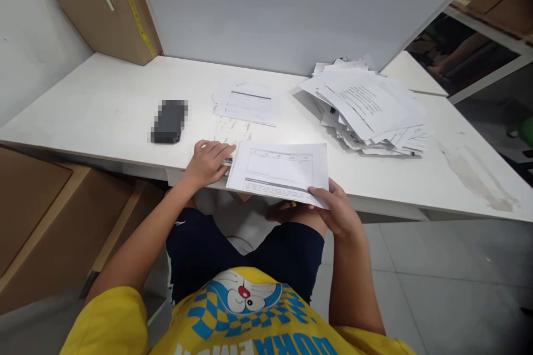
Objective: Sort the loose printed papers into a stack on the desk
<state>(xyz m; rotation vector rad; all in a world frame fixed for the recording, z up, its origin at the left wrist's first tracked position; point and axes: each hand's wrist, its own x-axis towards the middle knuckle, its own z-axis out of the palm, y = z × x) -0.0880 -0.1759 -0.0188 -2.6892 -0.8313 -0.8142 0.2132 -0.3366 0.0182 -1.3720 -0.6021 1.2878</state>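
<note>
A thin set of printed sheets (277, 169) lies at the desk's front edge, its near side sticking out past it. My right hand (337, 208) grips the lower right corner, thumb on top and fingers underneath. At the left edge of the sheets, my left hand (212, 162) is curled over a small pale and metallic object (228, 161). The fingers hide most of that object, so its kind does not show. Behind the sheets, a few printed papers (247, 105) lie flat on the desk.
A tall, untidy paper stack (362, 105) stands on the white desk (100, 105) at the right. A pixelated dark object (169, 122) lies at the left. A taped cardboard box (104, 16) leans in the back left corner. Large cardboard boxes (54, 233) stand below left.
</note>
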